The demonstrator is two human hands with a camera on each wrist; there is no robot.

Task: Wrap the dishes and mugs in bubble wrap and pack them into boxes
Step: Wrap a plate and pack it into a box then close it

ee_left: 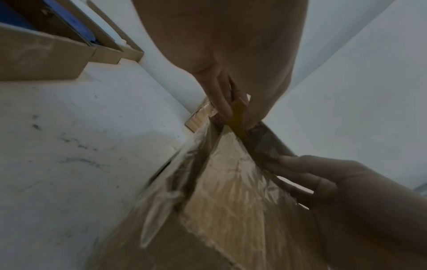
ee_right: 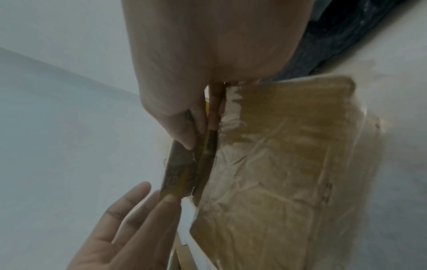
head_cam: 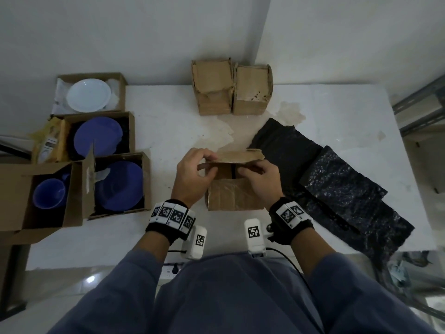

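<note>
A small worn cardboard box point(head_cam: 231, 196) sits on the white table in front of me. Its far flap point(head_cam: 237, 157) is raised. My left hand point(head_cam: 207, 162) pinches the flap's left end between thumb and fingers point(ee_left: 223, 107). My right hand point(head_cam: 248, 168) pinches the flap's right end point(ee_right: 209, 138). Only a dark strip shows inside the box; its contents are hidden. Black bubble wrap sheets point(head_cam: 337, 189) lie to the right. Open boxes on the left hold a white plate point(head_cam: 89, 95), two blue plates point(head_cam: 98, 136) point(head_cam: 120, 186) and a blue mug point(head_cam: 49, 192).
Two closed brown boxes point(head_cam: 231, 89) stand side by side at the table's back edge against the wall. A yellowish packet point(head_cam: 49, 143) lies by the left boxes. A metal rack point(head_cam: 421, 107) stands at the far right. The table top point(head_cam: 168, 131) is stained near its middle.
</note>
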